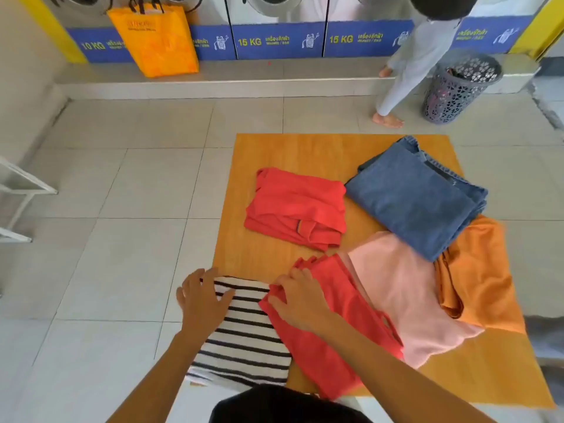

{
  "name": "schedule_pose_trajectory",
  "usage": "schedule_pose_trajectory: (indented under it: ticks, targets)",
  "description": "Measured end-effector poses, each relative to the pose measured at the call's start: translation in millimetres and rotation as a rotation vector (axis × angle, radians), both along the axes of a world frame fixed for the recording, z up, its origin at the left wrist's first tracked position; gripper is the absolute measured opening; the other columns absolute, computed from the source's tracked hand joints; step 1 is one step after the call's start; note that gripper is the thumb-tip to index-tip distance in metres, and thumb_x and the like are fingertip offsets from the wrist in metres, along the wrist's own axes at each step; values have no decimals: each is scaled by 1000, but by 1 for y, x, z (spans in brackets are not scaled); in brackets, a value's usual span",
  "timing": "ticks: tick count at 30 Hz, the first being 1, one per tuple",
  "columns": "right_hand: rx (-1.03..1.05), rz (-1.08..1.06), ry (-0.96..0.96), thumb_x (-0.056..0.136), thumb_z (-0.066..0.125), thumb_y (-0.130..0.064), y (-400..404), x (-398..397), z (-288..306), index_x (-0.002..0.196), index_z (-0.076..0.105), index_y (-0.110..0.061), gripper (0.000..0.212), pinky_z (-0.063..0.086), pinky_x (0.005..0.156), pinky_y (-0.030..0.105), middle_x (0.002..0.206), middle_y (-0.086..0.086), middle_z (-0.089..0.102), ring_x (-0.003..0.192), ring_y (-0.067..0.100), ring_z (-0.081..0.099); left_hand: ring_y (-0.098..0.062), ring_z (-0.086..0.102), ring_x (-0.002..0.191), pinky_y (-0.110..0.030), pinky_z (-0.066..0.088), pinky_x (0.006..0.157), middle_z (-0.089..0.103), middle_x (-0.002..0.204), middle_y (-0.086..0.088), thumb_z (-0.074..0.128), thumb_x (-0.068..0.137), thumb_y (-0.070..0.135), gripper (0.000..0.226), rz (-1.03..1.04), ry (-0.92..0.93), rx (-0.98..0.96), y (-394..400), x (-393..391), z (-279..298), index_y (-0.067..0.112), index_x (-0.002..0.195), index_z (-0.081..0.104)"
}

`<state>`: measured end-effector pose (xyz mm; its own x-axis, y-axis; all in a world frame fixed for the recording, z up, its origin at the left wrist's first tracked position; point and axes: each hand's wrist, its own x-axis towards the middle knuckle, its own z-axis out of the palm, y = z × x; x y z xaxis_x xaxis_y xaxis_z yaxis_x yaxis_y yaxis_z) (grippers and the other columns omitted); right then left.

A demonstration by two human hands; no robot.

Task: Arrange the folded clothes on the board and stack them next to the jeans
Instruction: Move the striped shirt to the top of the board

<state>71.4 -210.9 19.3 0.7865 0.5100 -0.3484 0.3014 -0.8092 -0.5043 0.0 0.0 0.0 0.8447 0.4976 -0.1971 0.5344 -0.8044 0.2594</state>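
An orange wooden board (pixel 293 154) lies on the tiled floor. Folded blue jeans (pixel 418 199) sit at its far right. Left of them is a folded red garment (pixel 296 209). Near me lie a black-and-white striped top (pixel 247 340), a second red garment (pixel 332 331), a pink garment (pixel 403 297) and an orange garment (pixel 476 276), side by side and overlapping. My left hand (pixel 204 297) rests flat on the striped top's far corner, fingers spread. My right hand (pixel 299 300) pinches the near red garment's left edge.
Washing machines line the back wall behind a raised step. An orange bag (pixel 155 38) stands on the step. A person (pixel 418 59) stands at back right beside a grey laundry basket (pixel 457 87). A white metal frame (pixel 18 196) sits at left.
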Motion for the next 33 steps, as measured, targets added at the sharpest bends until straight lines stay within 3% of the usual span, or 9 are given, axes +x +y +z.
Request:
schedule_pose_trajectory:
  ticks: [2,4,7,14,19,23,26,30,33]
  targets:
    - [-36,14,-42,91,48,-44,2,-10,2,129,59,-27,44,40,97,40,121,0,54,114,23,40,-35,39,133,-54,35,107,42,145,-13,70,79,57,77,176,28,-102,4,-11,-2,23,142,42]
    - [-59,12,-84,91,48,-41,2,-19,0,132,57,-28,45,38,98,40,125,-1,54,116,23,40,-36,48,126,-56,44,101,45,142,-14,72,74,63,93,316,37,-325,7,-22,-7,20,145,30]
    - [-47,-50,-80,90,50,-37,3,-23,1,130,58,-32,42,38,99,40,126,-5,54,116,22,40,-32,59,115,-49,51,97,57,131,-11,69,69,71,99,427,92,-535,9,-32,-14,16,143,34]
    - [-50,-151,-145,93,51,-35,2,-39,0,128,60,-36,36,40,96,39,127,-12,55,119,19,42,-28,62,111,-45,51,94,64,123,-7,60,78,70,77,249,76,-383,23,-42,-8,16,132,49]
    - [-8,-221,-155,94,50,-27,17,-53,9,127,63,-28,35,38,99,39,129,-6,56,122,21,43,-30,58,121,-47,49,101,59,134,-7,59,87,59,71,209,-6,-412,15,-50,-2,17,141,43]
    - [119,-277,-165,93,51,-24,25,-78,16,105,68,-25,21,51,83,39,102,-7,68,94,17,61,-31,55,124,-50,46,104,57,137,-8,61,89,54,68,283,-23,-569,22,-60,-5,18,144,41]
    - [-57,-285,11,95,44,-32,20,-96,11,93,64,-21,23,57,73,40,87,-4,67,79,20,64,-31,55,124,-50,46,104,57,137,-8,62,89,52,66,322,-37,-616,27,-65,-5,19,143,42]
    - [-195,-355,-41,94,47,-30,15,-111,1,108,56,-17,21,54,79,40,109,6,53,96,28,58,-30,56,122,-49,47,103,57,135,-7,61,91,50,63,358,-48,-665,28,-68,-5,20,142,41]
    - [-225,-361,-16,94,47,-35,18,-112,1,116,46,-17,28,48,72,37,111,10,52,94,31,60,-30,56,122,-48,47,102,57,135,-8,59,91,51,63,385,-52,-669,25,-69,-6,20,142,40]
